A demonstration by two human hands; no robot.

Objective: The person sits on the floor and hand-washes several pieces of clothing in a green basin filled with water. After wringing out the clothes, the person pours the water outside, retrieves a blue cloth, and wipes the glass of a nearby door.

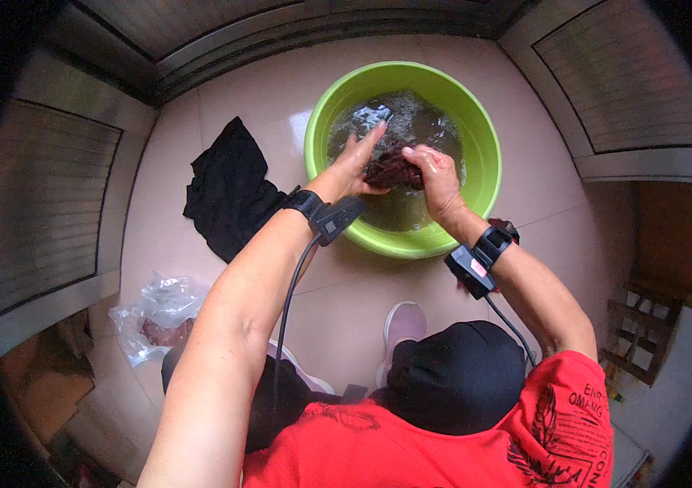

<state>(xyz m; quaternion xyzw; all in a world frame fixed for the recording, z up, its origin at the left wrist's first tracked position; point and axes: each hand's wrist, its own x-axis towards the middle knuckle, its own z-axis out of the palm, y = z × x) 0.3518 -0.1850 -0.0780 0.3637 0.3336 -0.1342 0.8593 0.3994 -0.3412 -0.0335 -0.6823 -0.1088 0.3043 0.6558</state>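
Observation:
A round lime-green plastic basin on the floor holds soapy-looking water. Over the water, my right hand grips a wet, dark maroon cloth, its fingers curled on the cloth's right side. Against the left side of the same cloth is my left hand, wet, its fingers spread and its thumb apart; whether it grips the cloth cannot be told. A black garment lies crumpled on the floor, left of the basin. Part of a dark reddish item shows behind my right wrist, mostly hidden.
A clear plastic bag with something reddish inside lies at the lower left, near my left forearm. Grey panelled doors stand around the tiled floor. At the far right is a brown rack. Cables run from both wrist devices.

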